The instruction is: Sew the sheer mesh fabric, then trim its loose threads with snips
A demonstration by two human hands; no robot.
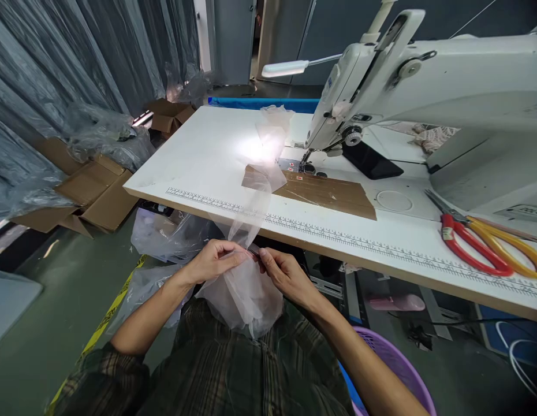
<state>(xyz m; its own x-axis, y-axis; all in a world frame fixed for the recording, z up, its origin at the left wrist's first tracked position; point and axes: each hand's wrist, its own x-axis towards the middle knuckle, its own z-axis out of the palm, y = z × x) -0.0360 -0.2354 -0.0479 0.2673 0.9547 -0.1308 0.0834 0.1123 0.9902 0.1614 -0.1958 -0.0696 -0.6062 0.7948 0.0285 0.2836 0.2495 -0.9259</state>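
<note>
White tabletop [186,156] under a sewing machine [424,75], brown cardboard strip [324,193], flat black slab [372,160], scissors [466,220] and sheer pale fabric [253,211].

My head camera, looking forward and down
From above my shirt [234,370], it takes in my left hand [219,259] and right hand [288,271] close by, the white table [199,156] just beyond, and a grey door [232,43] far off at the top.

You are wearing a dark green plaid shirt [225,370] crossed by thin tan lines; its left sleeve [108,378] is ending near the elbow, leaving your forearm [153,315] bare.
</note>
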